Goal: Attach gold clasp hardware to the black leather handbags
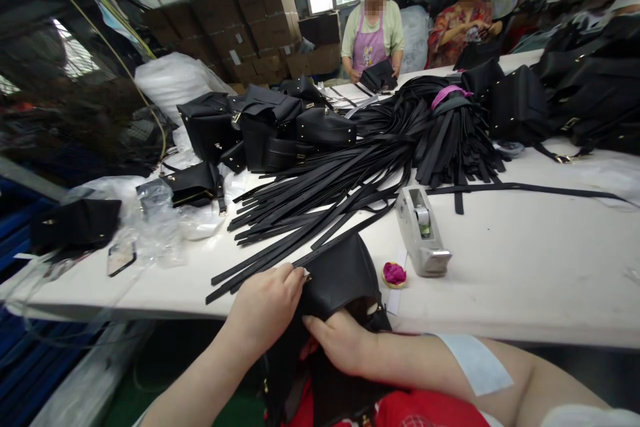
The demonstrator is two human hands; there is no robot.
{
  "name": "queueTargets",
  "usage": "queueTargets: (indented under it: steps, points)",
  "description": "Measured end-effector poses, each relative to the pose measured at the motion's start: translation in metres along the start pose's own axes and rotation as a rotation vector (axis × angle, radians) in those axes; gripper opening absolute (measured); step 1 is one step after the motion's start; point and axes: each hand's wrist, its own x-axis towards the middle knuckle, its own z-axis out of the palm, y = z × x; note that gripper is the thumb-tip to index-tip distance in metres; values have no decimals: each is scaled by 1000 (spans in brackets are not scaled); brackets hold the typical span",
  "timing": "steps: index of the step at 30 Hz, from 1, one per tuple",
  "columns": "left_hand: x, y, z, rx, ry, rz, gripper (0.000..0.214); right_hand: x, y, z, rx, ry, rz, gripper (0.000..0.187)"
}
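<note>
Black bag (pixel 345 270) at the near edge of the white table (pixel 525 267), between the forearms, with its mouth turned toward the lap and a smooth side facing up. At the gold-coloured fitting (pixel 309 278) on its left side, left hand (pixel 270 300) in a close pinch, apparently on a small white scrap (pixel 305 271); too small to tell how squarely set on the metal. To work cleanly there, press with the fingertips only, use short, light movements, and spare the surrounding black surface from nail marks.

Right hand (pixel 345 343) partly inside the mouth, thumb outside along the lower edge, the other fingers hidden; cannot tell how firmly closed. Best used as backing from within: spread flat behind the fitting to stop the side from caving, with only light thumb pressure to avoid a crease.

Just right of the bag, a magenta flower-like piece (pixel 395 273), and just beyond it a tape dispenser (pixel 424 233): best to leave room around both when turning the bag. Beyond, long black straps (pixel 325 173) fanned across the table, with near ends close to the left hand; lift rather than drag, to avoid snagging. Farther out, a strap bundle (pixel 453 140) under a purple band (pixel 445 93), and across the table a person (pixel 373 37) with another dark bag (pixel 379 77) in hand.
</note>
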Motion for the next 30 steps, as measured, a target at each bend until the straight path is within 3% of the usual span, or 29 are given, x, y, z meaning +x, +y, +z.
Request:
queueTargets:
  steps: [6, 12, 15, 19, 25, 27, 30]
  points:
    - [0, 8, 4, 117, -195, 135, 38, 1, 3, -1, -39, 6, -65, 19]
    - [11, 14, -3, 81, -305, 180, 25, -1, 4, 0, -16, 10, -70, 16]
    - [13, 10, -5, 46, -288, 196, 23, 1, 7, -1, -11, 17, -68, 14]
    - [14, 1, -1, 0, -180, 126, 20, -1, 7, -1, -38, 24, -78, 15]
    - [18, -17, 3, -100, 61, -125, 22, -9, 2, -1, -86, 1, -80, 28]
    - [18, -22, -1, -189, 65, -100, 22, -8, 2, -1, -69, 3, -83, 26]
    - [15, -21, -9, -204, -40, 59, 23, -8, 1, -2, -61, 15, -52, 21]
